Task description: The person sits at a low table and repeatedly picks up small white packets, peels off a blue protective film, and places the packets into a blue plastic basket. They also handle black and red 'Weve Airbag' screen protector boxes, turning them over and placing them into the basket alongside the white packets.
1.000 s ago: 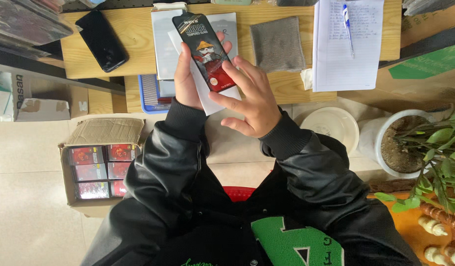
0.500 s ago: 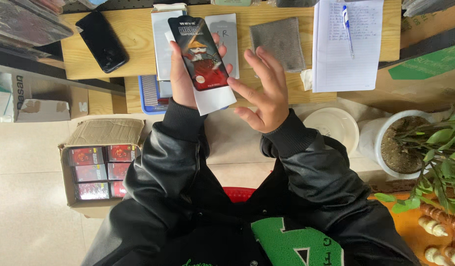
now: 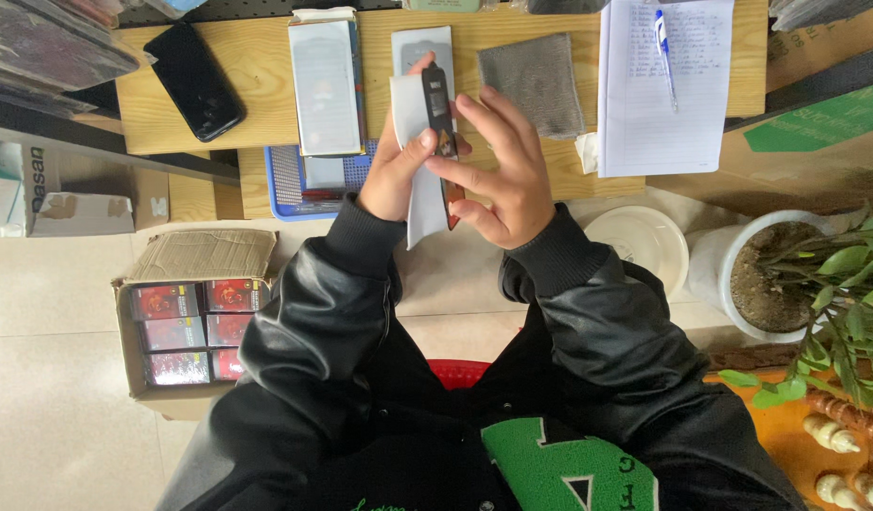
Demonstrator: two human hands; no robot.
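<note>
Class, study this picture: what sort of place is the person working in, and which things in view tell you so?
Probably a small phone-accessory shop or repair bench. The left hand and right hand hold a slim flat package; a black phone lies on the wooden bench, and a cardboard box of matching packs sits on the floor.

Single view only, head-mounted; no second view, so no shared region. Camera looked steeply down from above wearer's torso, facing forward over lap toward wooden tabletop (image 3: 257,76) at frame top. Close range: both hands, left hand (image 3: 396,166) and right hand (image 3: 503,175), sat near frame centre, black sleeves filling lower half. Floor visible left with cardboard box (image 3: 186,312); potted plant (image 3: 786,274) at right edge.
</note>
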